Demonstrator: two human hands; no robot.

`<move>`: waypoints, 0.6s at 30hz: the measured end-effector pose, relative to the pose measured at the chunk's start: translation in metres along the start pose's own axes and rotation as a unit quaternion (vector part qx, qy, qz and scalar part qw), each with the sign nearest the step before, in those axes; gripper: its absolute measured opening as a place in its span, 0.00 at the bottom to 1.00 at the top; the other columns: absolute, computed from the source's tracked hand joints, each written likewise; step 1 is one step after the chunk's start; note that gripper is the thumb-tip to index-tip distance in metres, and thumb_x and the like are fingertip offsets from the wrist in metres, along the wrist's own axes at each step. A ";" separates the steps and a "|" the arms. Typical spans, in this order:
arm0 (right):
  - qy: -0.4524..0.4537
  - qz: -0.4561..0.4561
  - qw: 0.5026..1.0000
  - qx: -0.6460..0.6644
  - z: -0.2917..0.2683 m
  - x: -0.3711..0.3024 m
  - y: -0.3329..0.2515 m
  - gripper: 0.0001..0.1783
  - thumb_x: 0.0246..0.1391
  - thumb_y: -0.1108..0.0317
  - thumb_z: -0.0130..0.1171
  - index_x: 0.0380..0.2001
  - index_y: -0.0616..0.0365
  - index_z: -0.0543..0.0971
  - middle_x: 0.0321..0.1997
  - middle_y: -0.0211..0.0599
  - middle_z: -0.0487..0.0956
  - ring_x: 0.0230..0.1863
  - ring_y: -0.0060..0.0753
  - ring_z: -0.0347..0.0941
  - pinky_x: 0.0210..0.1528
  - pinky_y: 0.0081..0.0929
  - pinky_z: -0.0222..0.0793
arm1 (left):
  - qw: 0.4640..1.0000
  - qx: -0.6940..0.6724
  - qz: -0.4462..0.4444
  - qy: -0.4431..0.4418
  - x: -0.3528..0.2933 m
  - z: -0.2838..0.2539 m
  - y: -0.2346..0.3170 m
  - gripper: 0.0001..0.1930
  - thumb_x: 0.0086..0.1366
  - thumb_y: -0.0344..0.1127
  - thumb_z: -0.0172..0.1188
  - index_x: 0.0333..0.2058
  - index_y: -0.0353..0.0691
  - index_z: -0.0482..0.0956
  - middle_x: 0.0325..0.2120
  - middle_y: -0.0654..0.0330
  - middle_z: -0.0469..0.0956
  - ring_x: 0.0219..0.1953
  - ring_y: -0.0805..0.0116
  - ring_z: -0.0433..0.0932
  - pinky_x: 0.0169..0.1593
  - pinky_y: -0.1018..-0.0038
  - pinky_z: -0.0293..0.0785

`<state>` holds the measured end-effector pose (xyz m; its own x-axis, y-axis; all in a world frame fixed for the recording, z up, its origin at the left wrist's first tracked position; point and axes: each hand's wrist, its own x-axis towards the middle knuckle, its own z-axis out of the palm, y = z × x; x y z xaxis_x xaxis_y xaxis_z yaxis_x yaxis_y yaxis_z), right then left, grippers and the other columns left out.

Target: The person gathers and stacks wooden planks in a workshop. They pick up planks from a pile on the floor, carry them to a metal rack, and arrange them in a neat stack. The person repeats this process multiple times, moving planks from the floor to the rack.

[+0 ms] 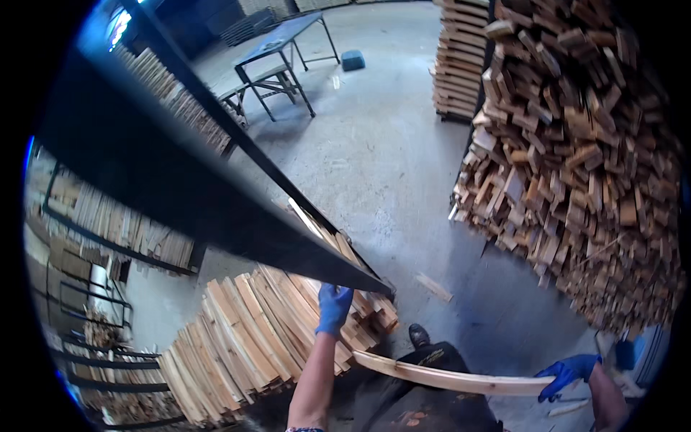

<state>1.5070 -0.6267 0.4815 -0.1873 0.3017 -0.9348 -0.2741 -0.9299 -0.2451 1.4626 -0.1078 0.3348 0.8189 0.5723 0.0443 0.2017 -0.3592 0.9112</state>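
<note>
Head view, seen from above: my right hand (568,376), in a blue glove, is closed around the right end of a long, pale wooden strip (446,379), which runs leftward across the front of my dark clothing (410,403) and appears bowed toward the rim of the view. The strip's far end lies just beside the near edge of a broad stack of boards (245,324), set side by side to my left; whether the two touch cannot be told. My left hand (335,306), likewise gloved in blue, is over the right part of this stack, its fingers curled and partly hidden beside the lower end of a thick, dark beam (216,194); I cannot tell whether it grips the beam, a board or nothing. The beam slants from the upper left down to the stack. One dark shoe (418,335) shows beyond the strip, and a loose piece of wood (434,286) lies on the grey floor (374,158) ahead of it. To the right rises a large heap of short wood blocks (576,151), with a tall stack of slats (458,61) just behind it. At the upper left, a table (284,36) stands near a small blue box (353,60).
</note>
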 end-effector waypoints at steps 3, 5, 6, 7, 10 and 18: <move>-0.003 -0.015 1.000 -0.017 -0.015 0.018 0.026 0.34 0.48 0.56 0.66 0.57 0.53 0.69 0.40 0.29 0.80 0.35 0.19 0.74 0.42 0.20 0.68 | 0.996 -0.001 -0.025 -0.080 0.009 0.015 -0.034 0.18 0.62 0.31 0.52 0.51 0.36 0.71 0.49 0.55 0.72 0.54 0.65 0.68 0.58 0.71 0.61; 0.018 0.003 1.000 -0.009 -0.031 -0.009 -0.004 0.33 0.46 0.55 0.67 0.55 0.53 0.71 0.39 0.28 0.80 0.35 0.18 0.74 0.42 0.20 0.68 | 0.997 0.033 0.025 -0.072 0.004 0.021 -0.057 0.19 0.61 0.32 0.52 0.52 0.37 0.71 0.52 0.53 0.70 0.57 0.60 0.66 0.60 0.69 0.58; 0.031 -0.063 0.997 -0.025 -0.049 -0.010 0.009 0.32 0.46 0.55 0.67 0.54 0.53 0.72 0.38 0.29 0.81 0.35 0.19 0.74 0.41 0.20 0.69 | 0.996 0.022 0.022 -0.079 0.005 0.021 -0.051 0.18 0.61 0.31 0.52 0.51 0.37 0.71 0.52 0.53 0.70 0.58 0.59 0.65 0.62 0.67 0.56; 0.047 -0.115 0.992 -0.034 -0.060 -0.019 0.025 0.31 0.45 0.56 0.68 0.53 0.53 0.73 0.38 0.30 0.81 0.34 0.19 0.75 0.41 0.20 0.69 | 0.995 0.046 0.022 -0.089 0.003 0.021 -0.046 0.18 0.61 0.31 0.52 0.51 0.37 0.71 0.52 0.53 0.70 0.58 0.59 0.65 0.62 0.67 0.56; 0.138 -0.115 0.979 -0.092 -0.084 -0.060 0.009 0.29 0.45 0.59 0.68 0.51 0.55 0.75 0.35 0.31 0.81 0.34 0.21 0.76 0.40 0.20 0.71 | 0.993 0.080 0.016 -0.081 0.005 0.018 -0.036 0.17 0.61 0.29 0.51 0.50 0.37 0.71 0.52 0.52 0.69 0.58 0.57 0.65 0.62 0.67 0.56; 0.333 -0.164 0.928 -0.038 -0.129 0.033 -0.063 0.35 0.50 0.43 0.56 0.55 0.55 0.71 0.54 0.49 0.72 0.55 0.40 0.68 0.57 0.30 0.61 | 0.999 0.025 0.003 -0.031 0.004 0.034 -0.036 0.16 0.64 0.33 0.49 0.49 0.34 0.71 0.52 0.51 0.69 0.57 0.57 0.64 0.62 0.67 0.55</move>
<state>1.6400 -0.5856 0.4329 0.5263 0.3972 -0.7518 -0.1419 -0.8308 -0.5382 1.4768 -0.1179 0.2877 0.8516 0.5237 0.0224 0.2227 -0.4001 0.8890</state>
